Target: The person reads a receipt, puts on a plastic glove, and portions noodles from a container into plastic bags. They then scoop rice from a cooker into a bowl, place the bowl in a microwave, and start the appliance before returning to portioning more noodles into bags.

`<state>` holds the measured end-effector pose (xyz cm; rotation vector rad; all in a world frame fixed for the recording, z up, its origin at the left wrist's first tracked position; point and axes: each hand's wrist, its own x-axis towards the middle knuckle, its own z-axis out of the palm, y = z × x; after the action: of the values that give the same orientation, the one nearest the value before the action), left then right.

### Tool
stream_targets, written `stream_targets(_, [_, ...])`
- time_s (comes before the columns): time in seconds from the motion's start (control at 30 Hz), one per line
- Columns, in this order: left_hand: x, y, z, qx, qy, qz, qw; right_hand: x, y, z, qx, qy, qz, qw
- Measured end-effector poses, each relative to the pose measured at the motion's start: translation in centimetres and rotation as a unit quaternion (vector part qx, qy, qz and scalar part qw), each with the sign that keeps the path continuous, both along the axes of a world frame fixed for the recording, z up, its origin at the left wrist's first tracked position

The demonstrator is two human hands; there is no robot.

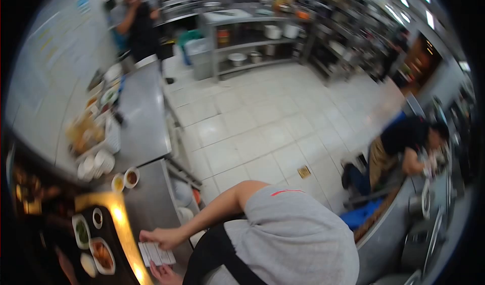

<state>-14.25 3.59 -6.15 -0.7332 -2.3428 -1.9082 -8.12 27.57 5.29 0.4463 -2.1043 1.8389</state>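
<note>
A white paper slip (156,253) with dark printed lines is between my two hands, over the edge of the steel counter. My right hand (164,237), the upper one, pinches its top edge with the arm stretched out from a grey sleeve. At the slip's lower edge is my left hand (165,275), its thumb and fingers closed on the paper; the bottom of this hand is cut off by the frame. Left of the slip runs a brightly lit ledge (120,219). Beyond that ledge sit a white dish of reddish food (102,256) and a dish of greens (81,231).
A small dark sauce bowl (98,218) stands near the dishes. Two sauce cups (125,180) and stacked white cups (96,164) are on the steel counter (144,118). One person (139,22) stands at its far end; another person (404,148) bends over a worktop at right.
</note>
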Motion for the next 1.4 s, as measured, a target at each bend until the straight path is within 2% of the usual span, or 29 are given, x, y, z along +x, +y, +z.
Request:
stream_targets(0.03, [4.5, 2.8, 6.1, 0.001, -0.041, 0.06, 0.997, -1.0, 0.0, -0.6, 0.056, 0.028, 0.01, 0.998])
stream_targets(0.1, [7.0, 3.1, 10.5, -0.011, -0.027, 0.098, 0.995, -3.1, 1.7, 0.9, 0.232, -0.006, 0.14, 0.963])
stream_targets(0.13, [7.6, 2.2, 11.1, 0.012, -0.018, 0.13, 0.991, -4.5, 2.1, 1.0, 0.278, -0.02, 0.184, 0.942])
stream_targets(0.17, [8.6, 1.3, 12.1, 0.015, -0.027, 0.167, 0.986, -4.5, 2.5, 3.9, 0.37, -0.046, 0.213, 0.903])
stream_targets(0.2, [9.4, 0.2, 12.6, 0.02, -0.023, 0.206, 0.978, -5.3, 2.3, 5.5, 0.469, 0.025, 0.234, 0.851])
stream_targets(0.23, [10.3, -0.9, 13.3, 0.026, -0.039, 0.247, 0.968, -5.8, 1.7, 7.0, 0.501, 0.066, 0.236, 0.83])
stream_targets(0.27, [11.6, -2.3, 13.4, 0.037, -0.035, 0.285, 0.957, -6.2, 0.7, 10.1, 0.551, 0.045, 0.283, 0.784])
stream_targets(0.33, [14.9, -4.7, 13.1, 0.055, -0.029, 0.37, 0.927, -9.1, -1.3, 12.6, 0.636, 0.064, 0.353, 0.684])
stream_targets(0.4, [18.4, -6.8, 12.9, 0.027, -0.037, 0.418, 0.907, -11.9, -4.5, 16.9, 0.7, 0.155, 0.348, 0.603])
stream_targets(0.43, [20.0, -7.7, 12.6, 0.06, -0.05, 0.444, 0.893, -13.0, -6.6, 20.3, 0.712, 0.156, 0.331, 0.599])
stream_targets(0.47, [21.7, -8.6, 12.1, 0.046, -0.036, 0.481, 0.875, -14.3, -9.0, 23.6, 0.723, 0.159, 0.308, 0.598])
stream_targets(0.5, [23.2, -9.2, 11.5, 0.034, -0.019, 0.515, 0.856, -16.3, -11.5, 25.3, 0.704, 0.249, 0.248, 0.617])
stream_targets(0.53, [24.6, -9.5, 11.5, 0.044, -0.002, 0.541, 0.84, -18.0, -14.2, 28.2, 0.719, 0.338, 0.168, 0.584])
stream_targets(0.57, [26.1, -9.5, 11.8, 0.046, -0.038, 0.58, 0.812, -19.8, -17.1, 30.6, 0.613, 0.437, 0.135, 0.645])
stream_targets(0.6, [27.2, -9.5, 11.8, 0.05, -0.076, 0.613, 0.785, -22.7, -20.1, 32.9, 0.564, 0.467, 0.115, 0.67])
stream_targets(0.63, [28.1, -9.7, 11.5, 0.059, -0.065, 0.627, 0.774, -23.9, -23.3, 36.0, 0.492, 0.559, 0.08, 0.663])
stream_targets(0.7, [29.5, -9.8, 10.7, 0.068, -0.061, 0.668, 0.739, -22.8, -28.0, 42.5, 0.358, 0.592, 0.043, 0.721])
stream_targets(0.77, [30.4, -9.9, 9.7, 0.09, -0.05, 0.691, 0.715, -22.9, -32.3, 47.6, 0.207, 0.648, 0.011, 0.733])
stream_targets(0.83, [31.2, -10.0, 9.3, 0.07, -0.028, 0.707, 0.703, -25.0, -36.1, 52.6, 0.101, 0.689, -0.048, 0.716])
stream_targets(0.9, [31.8, -10.4, 8.2, 0.088, -0.013, 0.721, 0.687, -28.8, -39.4, 56.2, -0.011, 0.589, -0.041, 0.807])
stream_targets(0.97, [32.2, -11.1, 7.8, 0.069, -0.021, 0.727, 0.683, -27.1, -39.9, 56.4, -0.002, 0.516, -0.12, 0.848])
stream_targets(1.0, [32.2, -11.2, 8.2, 0.104, -0.048, 0.729, 0.675, -28.4, -40.9, 56.8, -0.005, 0.518, -0.116, 0.848])
stream_targets(1.03, [32.2, -11.7, 8.1, 0.106, -0.047, 0.732, 0.671, -30.6, -42.3, 57.4, -0.073, 0.356, 0.022, 0.931])
stream_targets(1.07, [32.3, -12.2, 7.9, 0.091, -0.039, 0.733, 0.673, -32.0, -43.3, 57.7, -0.135, 0.173, 0.16, 0.962])
stream_targets(1.1, [32.4, -12.7, 7.7, 0.076, -0.031, 0.734, 0.674, -32.2, -43.7, 57.9, -0.136, 0.173, 0.164, 0.962])
stream_targets(1.17, [32.3, -13.7, 8.1, 0.087, -0.041, 0.736, 0.67, -31.7, -44.0, 58.8, -0.133, 0.302, 0.086, 0.94])
stream_targets(1.2, [32.3, -14.1, 8.3, 0.097, -0.053, 0.734, 0.67, -31.8, -43.8, 59.6, -0.068, 0.317, 0.055, 0.944])
stream_targets(1.37, [31.3, -15.8, 9.1, 0.092, -0.048, 0.732, 0.673, -36.3, -44.9, 61.7, -0.017, 0.424, -0.018, 0.905])
stream_targets(1.4, [31.0, -15.9, 9.3, 0.092, -0.045, 0.73, 0.676, -36.5, -44.7, 61.3, -0.009, 0.508, -0.059, 0.859])
